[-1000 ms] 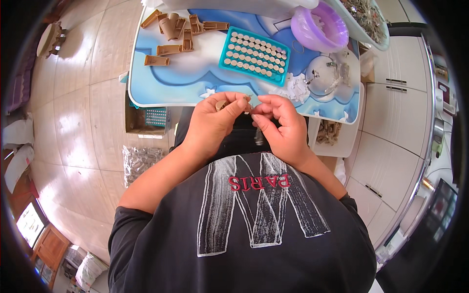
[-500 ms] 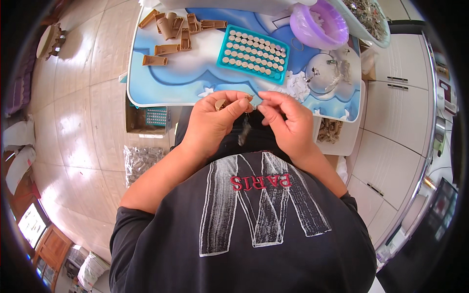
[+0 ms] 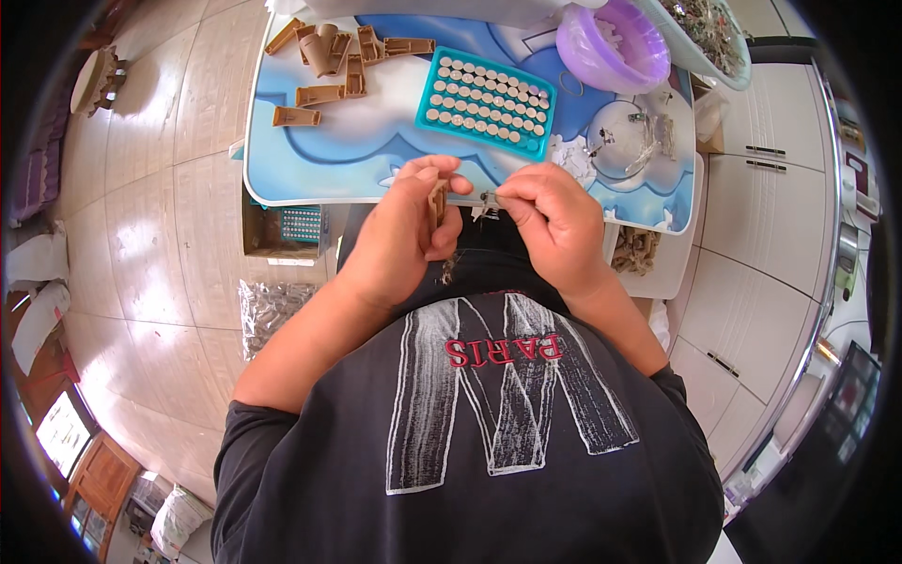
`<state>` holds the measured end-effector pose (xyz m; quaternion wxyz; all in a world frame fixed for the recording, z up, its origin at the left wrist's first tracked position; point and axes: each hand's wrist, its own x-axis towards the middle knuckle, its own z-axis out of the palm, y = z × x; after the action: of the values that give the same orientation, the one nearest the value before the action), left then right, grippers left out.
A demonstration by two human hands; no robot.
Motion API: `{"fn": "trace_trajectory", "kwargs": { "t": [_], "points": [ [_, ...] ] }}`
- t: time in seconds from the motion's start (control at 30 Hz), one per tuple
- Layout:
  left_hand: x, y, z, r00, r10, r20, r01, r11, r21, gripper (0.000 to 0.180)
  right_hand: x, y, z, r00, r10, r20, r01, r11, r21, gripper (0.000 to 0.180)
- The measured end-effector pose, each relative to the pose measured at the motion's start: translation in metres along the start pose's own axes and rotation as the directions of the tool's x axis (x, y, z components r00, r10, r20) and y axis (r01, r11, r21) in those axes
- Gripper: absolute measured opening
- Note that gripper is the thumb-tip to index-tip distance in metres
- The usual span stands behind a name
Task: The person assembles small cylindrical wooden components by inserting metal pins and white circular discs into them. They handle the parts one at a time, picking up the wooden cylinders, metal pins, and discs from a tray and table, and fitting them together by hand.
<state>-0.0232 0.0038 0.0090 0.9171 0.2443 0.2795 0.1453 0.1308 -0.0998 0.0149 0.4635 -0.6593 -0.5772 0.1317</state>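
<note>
My left hand (image 3: pixel 395 226) is closed around a brown plastic casing (image 3: pixel 436 201), mostly covered by the fingers. Thin dark strands (image 3: pixel 448 271) hang below that hand. Between thumb and forefinger, my right hand (image 3: pixel 556 214) pinches a small metal part (image 3: pixel 486 199) with fine wire-like ends. The two hands are apart, just off the table's near edge. Beyond them lies a teal tray (image 3: pixel 470 135) with rows of round, pale discs. Several brown casings (image 3: pixel 320 95) lie loose at the table's far left.
At the far right stand a purple bowl (image 3: pixel 580 64) and a pale basin (image 3: pixel 738 79) of tangled parts. White scraps (image 3: pixel 575 162) and small metal pieces (image 3: pixel 639 141) lie on the table's right. Left of my legs are a cardboard box (image 3: pixel 266 246) and a clear bag of grey pieces (image 3: pixel 272 315).
My hands have moved apart. The left hand has turned and wrapped round the brown casing. The right hand now has the small metal part clear of the left fingers.
</note>
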Motion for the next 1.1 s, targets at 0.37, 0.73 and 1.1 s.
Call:
{"fn": "trace_trajectory", "kwargs": {
  "t": [0.37,0.73,1.1],
  "points": [
    [0.007,-0.002,-0.007,0.985,-0.075,0.158,0.095,0.988,-0.125,0.042,0.018,-0.002,0.009,0.999,-0.018,-0.035,0.023,0.987,0.161,0.012],
    [0.005,-0.007,-0.002,0.991,-0.095,0.099,0.112,0.976,-0.188,0.036,0.015,0.002,0.013,0.998,-0.033,-0.052,0.035,0.999,0.039,0.012],
    [0.003,-0.006,0.006,0.998,-0.034,0.054,0.037,0.998,-0.051,0.035,0.018,0.001,0.011,0.975,-0.22,-0.018,0.21,0.95,-0.232,0.01]
  ]
}}
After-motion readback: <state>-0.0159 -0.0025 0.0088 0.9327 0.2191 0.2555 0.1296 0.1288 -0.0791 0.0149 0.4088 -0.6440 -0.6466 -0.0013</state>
